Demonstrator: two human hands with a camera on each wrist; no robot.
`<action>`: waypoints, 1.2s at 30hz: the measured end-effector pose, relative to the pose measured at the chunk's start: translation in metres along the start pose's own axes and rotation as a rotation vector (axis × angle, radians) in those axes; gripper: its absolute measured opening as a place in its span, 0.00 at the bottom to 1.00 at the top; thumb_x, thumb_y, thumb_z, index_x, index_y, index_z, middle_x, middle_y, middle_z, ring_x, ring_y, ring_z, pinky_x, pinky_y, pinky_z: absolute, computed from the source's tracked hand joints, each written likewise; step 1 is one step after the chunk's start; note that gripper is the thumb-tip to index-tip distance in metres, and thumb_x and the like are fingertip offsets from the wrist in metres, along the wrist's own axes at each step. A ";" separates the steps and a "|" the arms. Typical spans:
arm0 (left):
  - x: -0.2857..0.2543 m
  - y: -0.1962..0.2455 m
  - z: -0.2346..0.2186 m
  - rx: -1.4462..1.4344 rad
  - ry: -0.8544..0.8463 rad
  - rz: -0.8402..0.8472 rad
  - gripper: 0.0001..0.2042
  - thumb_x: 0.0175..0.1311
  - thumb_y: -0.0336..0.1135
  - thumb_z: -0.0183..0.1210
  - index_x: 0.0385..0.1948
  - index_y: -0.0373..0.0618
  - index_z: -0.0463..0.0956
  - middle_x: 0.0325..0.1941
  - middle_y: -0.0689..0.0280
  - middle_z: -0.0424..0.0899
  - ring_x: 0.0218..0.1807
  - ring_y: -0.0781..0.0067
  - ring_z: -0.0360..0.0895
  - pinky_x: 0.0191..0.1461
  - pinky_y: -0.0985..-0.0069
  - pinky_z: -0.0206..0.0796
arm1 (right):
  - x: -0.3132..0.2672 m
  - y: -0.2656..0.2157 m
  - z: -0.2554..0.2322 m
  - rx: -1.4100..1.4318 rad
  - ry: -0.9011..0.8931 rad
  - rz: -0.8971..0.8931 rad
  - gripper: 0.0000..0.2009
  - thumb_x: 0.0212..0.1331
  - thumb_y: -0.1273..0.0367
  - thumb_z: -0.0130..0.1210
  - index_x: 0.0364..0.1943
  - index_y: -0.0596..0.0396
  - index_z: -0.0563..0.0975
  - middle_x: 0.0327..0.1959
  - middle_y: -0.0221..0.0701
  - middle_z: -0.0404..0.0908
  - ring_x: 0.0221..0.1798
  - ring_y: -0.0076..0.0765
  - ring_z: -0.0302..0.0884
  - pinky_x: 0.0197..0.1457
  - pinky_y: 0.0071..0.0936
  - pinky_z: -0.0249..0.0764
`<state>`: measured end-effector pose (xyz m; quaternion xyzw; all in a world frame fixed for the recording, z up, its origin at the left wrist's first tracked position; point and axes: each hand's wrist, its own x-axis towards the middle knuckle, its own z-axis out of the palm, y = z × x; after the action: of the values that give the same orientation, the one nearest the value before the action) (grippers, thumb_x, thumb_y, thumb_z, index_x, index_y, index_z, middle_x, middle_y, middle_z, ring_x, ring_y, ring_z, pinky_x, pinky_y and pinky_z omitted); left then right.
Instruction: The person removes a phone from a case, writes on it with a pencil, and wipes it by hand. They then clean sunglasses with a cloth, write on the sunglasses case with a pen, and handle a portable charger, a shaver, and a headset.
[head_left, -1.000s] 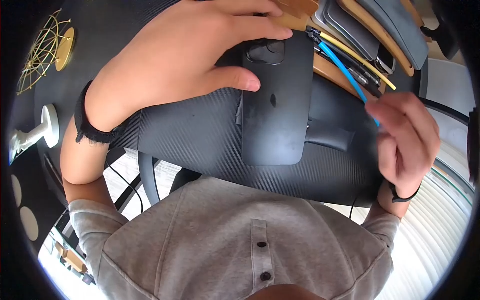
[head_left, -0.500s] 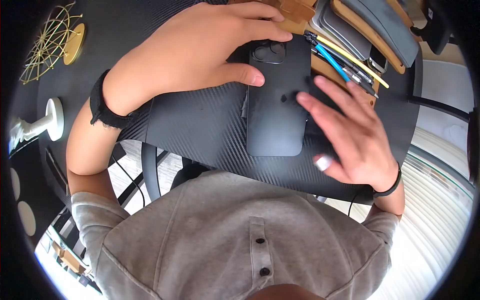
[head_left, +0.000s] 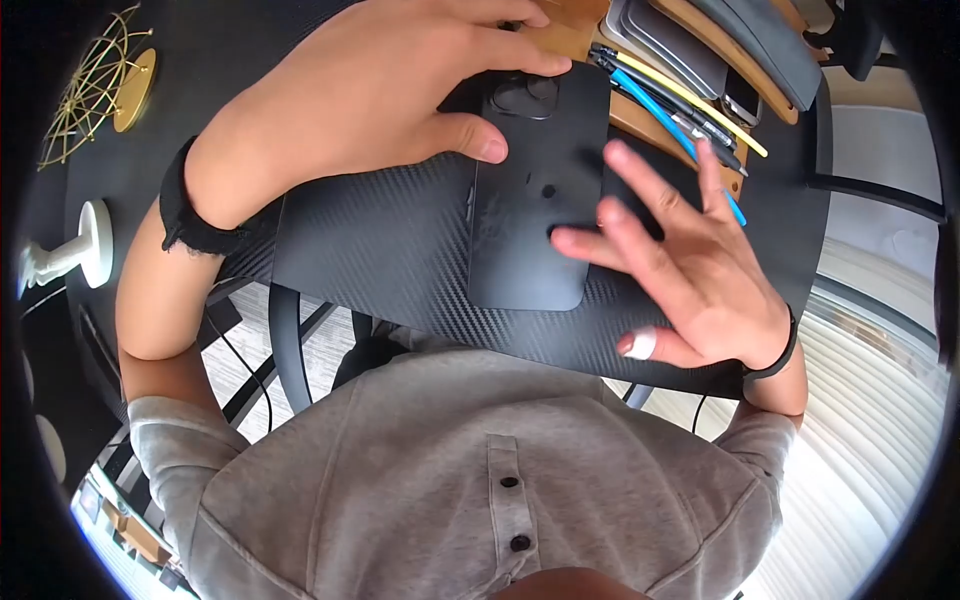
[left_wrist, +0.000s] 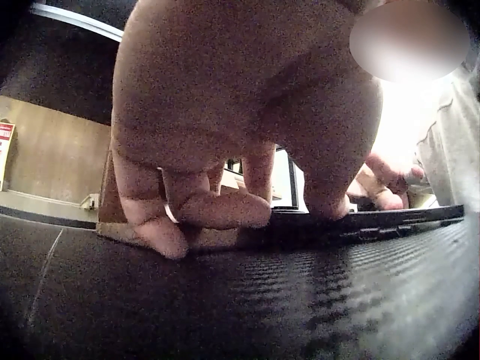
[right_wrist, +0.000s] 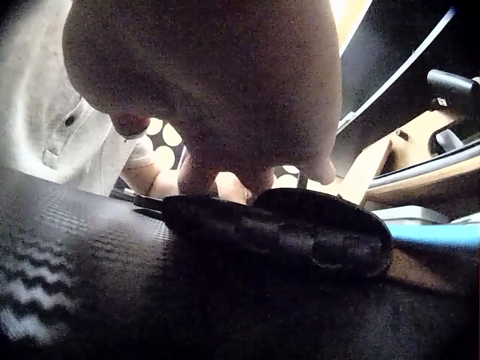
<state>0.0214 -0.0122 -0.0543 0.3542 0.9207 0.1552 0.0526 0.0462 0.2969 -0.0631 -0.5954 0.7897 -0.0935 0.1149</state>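
A dark smartphone (head_left: pixel 520 250) lies back up on the black textured desk, its camera bump at the far end. My left hand (head_left: pixel 400 95) reaches over from the left, its thumb resting on the phone's left edge and its index fingertip near the far right corner. In the left wrist view the little finger (left_wrist: pixel 165 238) comes down on the desk. My right hand (head_left: pixel 690 265) hovers with fingers spread over the phone's right side, one fingertip overlapping its back. Beneath that hand, a black oblong case (right_wrist: pixel 277 232) shows in the right wrist view.
Beyond my right hand lie a blue stick (head_left: pixel 645 98), a yellow stick (head_left: pixel 690 100) and several pens on a wooden organizer (head_left: pixel 665 130). Grey flat devices (head_left: pixel 670 45) stand in it. A gold wire ornament (head_left: pixel 95 90) and a white stand (head_left: pixel 95 245) are at the left.
My right hand has let go of the blue stick's near end and moved left over the phone, fingers spreading. The left hand keeps its place at the phone.
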 end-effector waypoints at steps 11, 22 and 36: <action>-0.001 0.008 -0.007 -0.008 -0.013 -0.017 0.31 0.61 0.50 0.69 0.66 0.49 0.74 0.72 0.53 0.72 0.60 0.48 0.81 0.60 0.60 0.76 | 0.002 -0.010 0.011 0.071 -0.121 -0.122 0.42 0.76 0.42 0.36 0.82 0.55 0.43 0.64 0.23 0.83 0.85 0.52 0.47 0.81 0.67 0.12; 0.000 -0.004 0.002 -0.052 0.042 0.021 0.30 0.61 0.45 0.69 0.66 0.49 0.74 0.72 0.53 0.72 0.62 0.47 0.79 0.62 0.60 0.75 | 0.003 -0.012 0.014 -0.002 -0.004 -0.001 0.43 0.76 0.41 0.36 0.82 0.56 0.39 0.70 0.19 0.78 0.85 0.52 0.47 0.80 0.72 0.17; -0.002 -0.008 0.019 -0.028 0.140 0.039 0.33 0.54 0.34 0.72 0.66 0.49 0.75 0.73 0.59 0.73 0.68 0.50 0.75 0.70 0.58 0.70 | 0.011 -0.007 0.011 -0.045 0.004 0.047 0.45 0.72 0.47 0.47 0.82 0.55 0.39 0.74 0.19 0.74 0.86 0.51 0.46 0.81 0.72 0.21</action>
<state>0.0222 -0.0144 -0.0745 0.3595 0.9128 0.1935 -0.0098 0.0530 0.2839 -0.0720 -0.5788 0.8057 -0.0740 0.1021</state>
